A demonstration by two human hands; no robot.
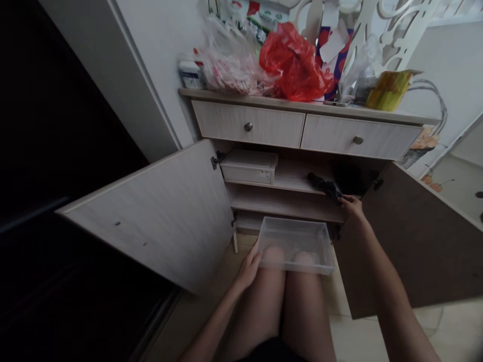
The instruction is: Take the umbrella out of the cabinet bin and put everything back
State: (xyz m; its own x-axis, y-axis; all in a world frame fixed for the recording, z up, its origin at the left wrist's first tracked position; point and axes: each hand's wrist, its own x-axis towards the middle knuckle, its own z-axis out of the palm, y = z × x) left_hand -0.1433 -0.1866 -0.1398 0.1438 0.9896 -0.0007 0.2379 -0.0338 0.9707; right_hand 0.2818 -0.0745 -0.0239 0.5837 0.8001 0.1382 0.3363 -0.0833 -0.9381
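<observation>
A clear plastic drawer box (296, 231) with no lid rests across my knees, and nothing shows inside it. My left hand (249, 264) grips its left side, with fingers wrapped round the wall. At the right of the open cabinet, my right hand (351, 206) is closed on the near end of a long black crumpled item (329, 188). That item lies over the front of the upper shelf (294, 173); its exact kind is unclear. A white storage box (249, 166) sits at the left of the same shelf.
The left cabinet door (158, 211) and right cabinet door (415, 246) stand swung out on either side of me. Two closed drawers with knobs are above the shelves. On the cabinet top (403, 114) lie a red plastic bag (292, 63), clear bags and a yellow packet (390, 90).
</observation>
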